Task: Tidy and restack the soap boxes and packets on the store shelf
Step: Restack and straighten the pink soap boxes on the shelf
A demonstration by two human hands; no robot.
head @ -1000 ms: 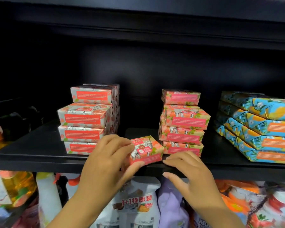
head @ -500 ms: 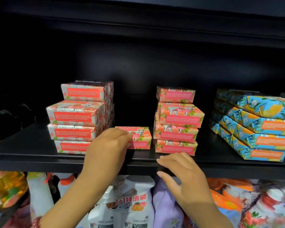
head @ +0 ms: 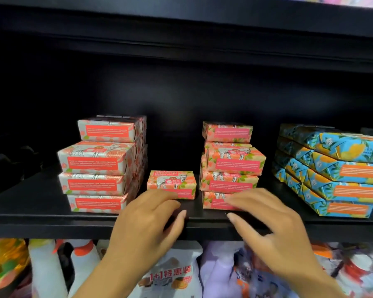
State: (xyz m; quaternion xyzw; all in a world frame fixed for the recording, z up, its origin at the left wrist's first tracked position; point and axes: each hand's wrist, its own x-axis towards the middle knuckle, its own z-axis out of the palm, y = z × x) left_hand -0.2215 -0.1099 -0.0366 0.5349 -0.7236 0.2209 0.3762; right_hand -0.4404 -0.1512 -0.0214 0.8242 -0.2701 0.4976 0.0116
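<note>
Peach-pink paper wrapped the loose soap box (head: 171, 183), which in the head view lay flat on the shelf (head: 30, 209), in the gap between the left stack (head: 99, 166) and the middle stack (head: 230, 166), a little back from the front edge. A second before, your left hand (head: 146, 222) had pinched it tilted at that edge. Now that hand was relaxed, gripping nothing, its fingertips at the box's front face. Your right hand (head: 269, 224) had come up from the shelf lip, fingers spread toward the bottom box (head: 213, 201) of the middle stack; blur hid whether it touched.

I judged the box set down but not yet stacked. Both stacks sat uneven, with boxes jutting forward. Blue packets (head: 340, 173) stood stepped toward the right end, and pouches (head: 172, 276) crowded the lower shelf. The stacks hemmed the loose box closely on both sides.
</note>
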